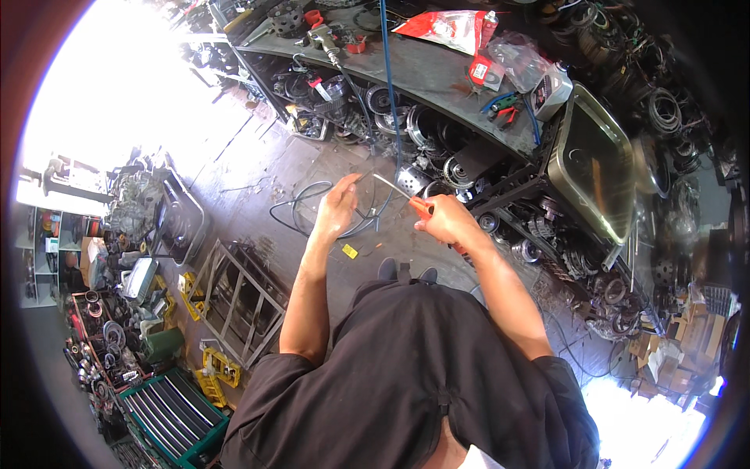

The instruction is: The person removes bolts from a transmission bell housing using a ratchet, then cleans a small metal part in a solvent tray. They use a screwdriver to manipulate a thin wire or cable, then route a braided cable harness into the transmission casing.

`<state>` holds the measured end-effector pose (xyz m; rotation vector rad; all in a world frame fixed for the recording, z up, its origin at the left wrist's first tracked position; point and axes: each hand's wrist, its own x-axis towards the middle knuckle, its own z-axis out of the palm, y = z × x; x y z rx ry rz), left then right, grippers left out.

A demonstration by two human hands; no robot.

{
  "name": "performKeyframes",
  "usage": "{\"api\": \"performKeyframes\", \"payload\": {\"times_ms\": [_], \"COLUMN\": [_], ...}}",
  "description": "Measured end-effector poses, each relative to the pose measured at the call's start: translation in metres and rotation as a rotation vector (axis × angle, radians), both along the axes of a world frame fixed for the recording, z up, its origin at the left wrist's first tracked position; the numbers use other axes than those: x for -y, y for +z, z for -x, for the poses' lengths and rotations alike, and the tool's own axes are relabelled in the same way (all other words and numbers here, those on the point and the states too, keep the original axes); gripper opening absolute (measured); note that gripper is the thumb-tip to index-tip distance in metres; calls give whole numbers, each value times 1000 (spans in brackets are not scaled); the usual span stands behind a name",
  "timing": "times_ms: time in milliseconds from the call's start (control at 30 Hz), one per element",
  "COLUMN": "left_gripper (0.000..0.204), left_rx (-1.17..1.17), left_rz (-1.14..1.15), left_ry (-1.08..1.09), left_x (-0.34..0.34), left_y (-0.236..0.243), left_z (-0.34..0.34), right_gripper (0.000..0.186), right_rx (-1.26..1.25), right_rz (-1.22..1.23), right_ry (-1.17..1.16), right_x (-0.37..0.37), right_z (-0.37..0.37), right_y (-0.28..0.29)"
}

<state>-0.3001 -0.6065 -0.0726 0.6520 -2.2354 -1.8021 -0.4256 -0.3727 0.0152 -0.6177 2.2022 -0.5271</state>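
Two bare hands of yours are raised over the grey floor (308, 166), well apart at the wrists. Your right hand (449, 223) is wrapped around the handle of an orange-handled tool (421, 207), whose thin pale shaft points up and left, its tip near your left fingertips. Your left hand (337, 208) has its fingers drawn loosely together; whether they pinch anything, you cannot tell from this view.

Your widest room for moving is the stretch of floor between the workbench (406, 69) ahead and the welded metal frame (248, 313) at your left. The bench's near edge slants down toward your right, with round metal parts (418, 129) crowded beneath it. A blue hose (387, 70) hangs across that edge, and a coiled hose (283, 221) lies on the floor around your left hand's outline.

At the bench's right end, a large metal pan (561, 156) shows a dark, glossy inside with an amber patch; whether that is liquid is unclear. At your lower left, a green crate (205, 444) holds long dark strips with pale edges, side by side. A red-edged bin (78, 305) beyond it carries ring-shaped parts
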Motion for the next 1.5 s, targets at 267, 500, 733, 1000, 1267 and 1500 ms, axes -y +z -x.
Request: {"api": "performKeyframes", "payload": {"times_ms": [267,500,733,1000,1267,1500], "left_gripper": [28,27,28,21,14,45], "left_rx": [-41,-45,-67,-41,14,-115], "left_rz": [-551,-615,-480,-111,10,-142], "left_ry": [128,82,23,38,32,-35], "left_x": [-6,-1,-10,-6,-3,-14], "left_y": [4,2,-3,-5,-1,3], "left_z": [-2,-3,-3,3,2,9], "right_gripper": [39,40,28,41,40,37], "right_rx": [117,139,134,67,-69,-76], "right_rz": [-29,56,85,34,39,57], "right_ry": [-37,-15,-22,140,165,76], "right_x": [-11,-13,-13,-13,-2,5], "right_z": [13,12,9,-3,-7,-11], "right_y": [5,9,3,2,10,13]}}
